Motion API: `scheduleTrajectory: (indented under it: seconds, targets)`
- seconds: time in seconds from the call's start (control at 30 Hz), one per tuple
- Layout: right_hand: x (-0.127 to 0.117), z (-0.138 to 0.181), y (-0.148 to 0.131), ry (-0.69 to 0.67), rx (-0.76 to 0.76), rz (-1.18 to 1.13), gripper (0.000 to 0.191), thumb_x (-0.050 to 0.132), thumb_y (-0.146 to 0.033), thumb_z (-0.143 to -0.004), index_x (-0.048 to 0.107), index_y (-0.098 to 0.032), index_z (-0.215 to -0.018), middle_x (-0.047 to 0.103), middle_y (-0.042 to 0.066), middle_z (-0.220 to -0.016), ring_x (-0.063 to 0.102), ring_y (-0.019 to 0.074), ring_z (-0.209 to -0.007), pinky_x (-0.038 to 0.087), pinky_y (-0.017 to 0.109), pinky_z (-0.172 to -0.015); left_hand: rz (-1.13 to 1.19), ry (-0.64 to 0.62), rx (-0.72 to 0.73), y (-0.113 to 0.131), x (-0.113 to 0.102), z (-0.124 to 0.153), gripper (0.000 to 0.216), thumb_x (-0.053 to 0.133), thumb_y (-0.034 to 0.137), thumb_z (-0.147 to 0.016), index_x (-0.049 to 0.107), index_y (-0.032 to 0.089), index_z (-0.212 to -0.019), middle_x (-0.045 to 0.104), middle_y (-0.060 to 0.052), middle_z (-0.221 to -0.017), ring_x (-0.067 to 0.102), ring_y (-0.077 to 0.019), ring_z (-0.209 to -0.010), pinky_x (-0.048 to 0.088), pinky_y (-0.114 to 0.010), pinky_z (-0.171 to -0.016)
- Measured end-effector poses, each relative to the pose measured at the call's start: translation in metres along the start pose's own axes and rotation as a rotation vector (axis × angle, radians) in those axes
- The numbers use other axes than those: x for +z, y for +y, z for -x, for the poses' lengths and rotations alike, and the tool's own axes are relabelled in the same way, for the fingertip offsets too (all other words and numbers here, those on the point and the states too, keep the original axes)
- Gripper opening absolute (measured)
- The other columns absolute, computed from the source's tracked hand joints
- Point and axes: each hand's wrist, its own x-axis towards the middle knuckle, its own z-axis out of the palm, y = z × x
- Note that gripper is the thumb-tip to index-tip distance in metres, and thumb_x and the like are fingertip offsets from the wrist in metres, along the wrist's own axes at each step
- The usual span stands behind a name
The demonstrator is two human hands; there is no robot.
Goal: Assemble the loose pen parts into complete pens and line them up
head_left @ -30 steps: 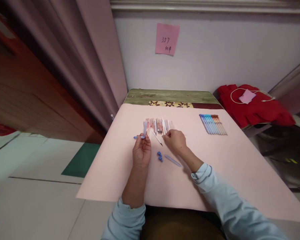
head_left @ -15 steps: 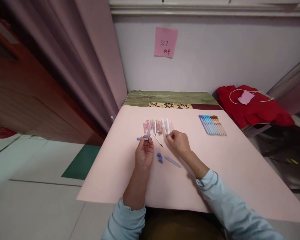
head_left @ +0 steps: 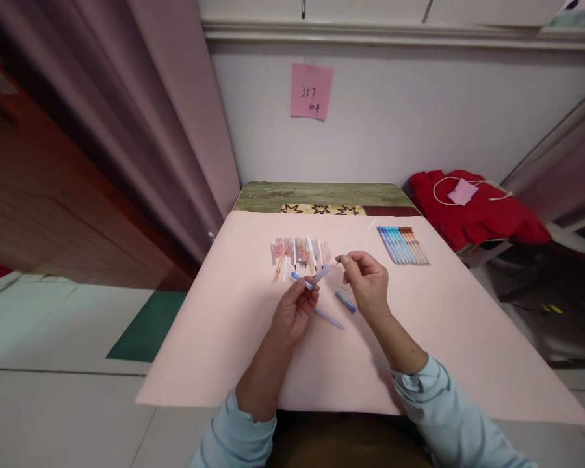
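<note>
My left hand (head_left: 294, 313) is closed round blue pen parts (head_left: 306, 280), a barrel piece and a blue piece crossing at my fingertips. My right hand (head_left: 366, 281) pinches a thin white refill (head_left: 358, 241) that slants up to the right. Between the hands a pale blue barrel (head_left: 329, 318) and a small blue pen piece (head_left: 345, 301) lie on the pink sheet (head_left: 234, 312). Just beyond my fingers is a row of loose pen parts and refills (head_left: 299, 252).
A row of several finished pens (head_left: 402, 244), blue to orange, lies at the right rear of the sheet. Behind it the table's green top (head_left: 322, 194) meets the wall with a pink note (head_left: 311, 91). Red cloth with a white cable (head_left: 472, 205) sits right; curtain left.
Both hands have drawn back from the row of parts toward me. My right hand has lifted a thin refill off the table. My left hand has shifted right with its blue pieces.
</note>
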Motion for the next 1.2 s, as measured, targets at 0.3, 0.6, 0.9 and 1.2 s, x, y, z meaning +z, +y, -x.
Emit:
scheduleTrajectory:
  seconds: [0.3,0.6,0.9,1.2]
  targets:
    - [0.007,0.012,0.0,-0.001,-0.132,0.125,0.024,0.066,-0.042,-0.085,0.065,-0.019,-0.083,0.054,-0.005,-0.052,0.053,0.0107,-0.046,0.043,0.022,-0.048,-0.004,-0.007,-0.002,-0.001,-0.002,-0.001,0.006,0.066,0.014,-0.086,0.069,0.009,-0.082,0.068,-0.007,-0.078,0.068,-0.0106,-0.069,0.059,-0.018,-0.065]
    - [0.009,0.014,0.0,-0.01,-0.21,0.196,0.021,0.064,-0.04,-0.087,0.066,-0.019,-0.086,0.057,-0.004,-0.056,0.054,0.0109,-0.048,0.044,0.023,-0.049,0.004,0.006,-0.007,0.0,0.0,0.002,0.006,0.066,0.013,-0.086,0.069,0.01,-0.081,0.069,-0.006,-0.077,0.068,-0.0108,-0.068,0.059,-0.018,-0.065]
    - [0.006,0.019,-0.003,-0.097,-0.302,0.292,0.019,0.06,-0.035,-0.09,0.069,-0.019,-0.093,0.071,0.005,-0.092,0.056,0.0091,-0.053,0.044,0.023,-0.05,0.012,-0.008,-0.002,0.0,-0.001,0.001,0.005,0.067,0.012,-0.085,0.069,0.011,-0.081,0.071,-0.006,-0.078,0.069,-0.0113,-0.068,0.06,-0.019,-0.066]
    - [0.004,0.02,-0.01,-0.14,-0.262,0.231,0.026,0.05,-0.034,-0.097,0.07,-0.019,-0.104,0.071,0.004,-0.088,0.06,0.0102,-0.055,0.049,0.025,-0.058,-0.002,-0.044,-0.005,-0.001,-0.003,0.002,0.005,0.068,0.014,-0.084,0.07,0.01,-0.082,0.07,-0.006,-0.079,0.069,-0.0112,-0.07,0.059,-0.018,-0.066]
